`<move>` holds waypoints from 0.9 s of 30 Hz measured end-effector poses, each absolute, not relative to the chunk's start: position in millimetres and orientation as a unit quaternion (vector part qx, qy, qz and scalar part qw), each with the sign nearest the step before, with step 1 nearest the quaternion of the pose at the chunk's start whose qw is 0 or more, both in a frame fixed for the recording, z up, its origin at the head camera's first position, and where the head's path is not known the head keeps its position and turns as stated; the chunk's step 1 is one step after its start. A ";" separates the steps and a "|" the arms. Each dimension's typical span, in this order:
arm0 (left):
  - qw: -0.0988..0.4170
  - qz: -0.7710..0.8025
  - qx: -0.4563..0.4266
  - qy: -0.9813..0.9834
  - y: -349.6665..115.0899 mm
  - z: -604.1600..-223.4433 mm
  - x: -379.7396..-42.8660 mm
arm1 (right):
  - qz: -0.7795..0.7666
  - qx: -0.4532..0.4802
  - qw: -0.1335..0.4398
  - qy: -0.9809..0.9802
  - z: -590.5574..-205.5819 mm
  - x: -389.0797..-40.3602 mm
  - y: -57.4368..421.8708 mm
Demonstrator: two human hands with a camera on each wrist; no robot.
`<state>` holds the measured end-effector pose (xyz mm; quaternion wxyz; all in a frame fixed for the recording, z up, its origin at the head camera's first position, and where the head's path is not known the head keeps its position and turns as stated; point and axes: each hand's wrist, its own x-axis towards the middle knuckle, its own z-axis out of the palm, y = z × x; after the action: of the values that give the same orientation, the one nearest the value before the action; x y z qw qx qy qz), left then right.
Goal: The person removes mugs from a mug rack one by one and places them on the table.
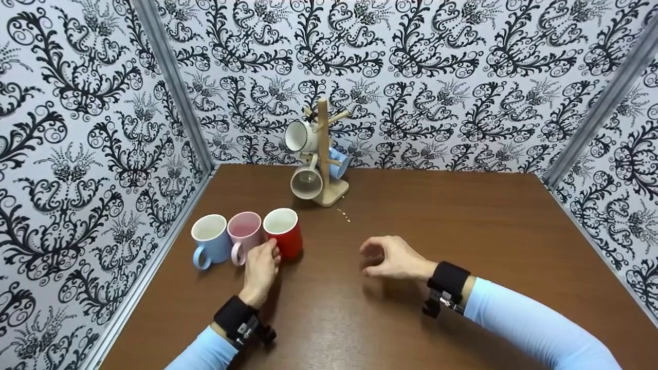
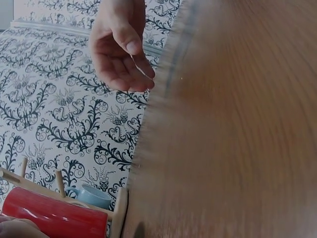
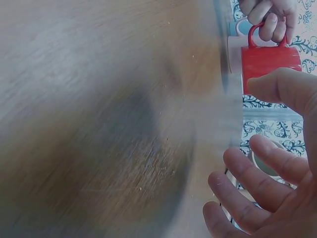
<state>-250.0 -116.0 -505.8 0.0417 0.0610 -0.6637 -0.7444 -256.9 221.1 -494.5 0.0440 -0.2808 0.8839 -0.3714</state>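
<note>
My left hand [image 1: 262, 264] grips the handle of a red mug [image 1: 289, 240] that is white inside. In the right wrist view, the left hand's fingers curl around that mug's handle [image 3: 252, 37]. A pink mug [image 1: 245, 228] stands beside the red one, and left of it a light blue mug [image 1: 216, 241]; both have handles towards the front. Over the middle of the table, my right hand [image 1: 396, 257] holds nothing, its fingers loosely bent and the thumb apart.
Behind the mugs stands a wooden mug tree [image 1: 324, 149]. On its pegs hang a white ribbed mug [image 1: 298, 136], a mug with a greyish inside [image 1: 307, 184] and a blue mug [image 1: 337, 163]. Patterned wall panels [image 1: 437, 82] enclose the brown table [image 1: 437, 205] at the back and sides.
</note>
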 end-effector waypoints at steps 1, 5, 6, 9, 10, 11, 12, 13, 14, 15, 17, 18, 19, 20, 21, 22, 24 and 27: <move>0.042 -0.743 0.061 -0.665 -116.3 -506.2 -250.0 | -0.372 -0.280 0.045 0.884 -495.0 -256.8 221.0; 0.043 -0.740 0.064 -0.668 -117.0 -507.6 -249.9 | -0.370 -0.278 0.049 0.885 -495.9 -256.1 220.8; 0.044 -0.737 0.065 -0.671 -117.1 -508.0 -250.0 | -0.369 -0.277 0.049 0.886 -495.8 -255.9 220.7; 0.048 -0.728 0.066 -0.681 -116.8 -509.2 -250.2 | -0.364 -0.278 0.044 0.888 -494.6 -255.6 220.3; 0.049 -0.724 0.067 -0.685 -116.6 -509.5 -250.3 | -0.360 -0.279 0.042 0.889 -494.1 -255.5 220.2; 0.050 -0.720 0.069 -0.688 -116.3 -509.6 -250.2 | -0.357 -0.280 0.039 0.890 -493.5 -255.4 220.2; 0.051 -0.717 0.071 -0.691 -116.0 -509.7 -250.1 | -0.354 -0.282 0.037 0.891 -493.1 -255.4 220.1; 0.052 -0.716 0.073 -0.693 -115.6 -509.6 -249.7 | -0.351 -0.283 0.035 0.892 -492.7 -255.4 220.0; 0.054 -0.714 0.075 -0.694 -115.2 -509.4 -249.4 | -0.350 -0.284 0.034 0.892 -492.5 -255.3 219.8; 0.055 -0.713 0.076 -0.694 -114.9 -509.2 -249.1 | -0.350 -0.284 0.034 0.892 -492.1 -255.3 219.8; 0.057 -0.712 0.079 -0.695 -114.9 -509.2 -249.1 | -0.355 -0.283 0.036 0.890 -491.3 -255.2 219.4; 0.057 -0.712 0.078 -0.695 -114.9 -509.6 -249.1 | -0.358 -0.283 0.038 0.889 -491.0 -255.2 219.3; 0.058 -0.712 0.077 -0.696 -115.1 -510.1 -249.3 | -0.361 -0.283 0.040 0.888 -490.6 -255.2 219.1; 0.058 -0.711 0.077 -0.697 -115.1 -510.8 -249.7 | -0.363 -0.282 0.042 0.887 -490.2 -255.1 218.8; 0.059 -0.710 0.077 -0.698 -115.4 -511.7 -250.2 | -0.365 -0.282 0.044 0.886 -489.8 -255.2 218.7; 0.059 -0.708 0.077 -0.700 -115.7 -512.8 -250.7 | -0.367 -0.282 0.045 0.885 -489.6 -255.1 218.5; 0.059 -0.704 0.077 -0.704 -116.0 -514.3 -251.4 | -0.371 -0.283 0.048 0.883 -489.3 -255.0 218.1; 0.059 -0.700 0.077 -0.707 -116.7 -515.1 -252.1 | -0.379 -0.283 0.052 0.879 -488.7 -254.7 217.5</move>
<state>-252.1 -116.7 -515.1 0.0594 0.0770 -0.7071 -0.7004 -254.7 217.5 -488.7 0.0519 -0.2833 0.8795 -0.3789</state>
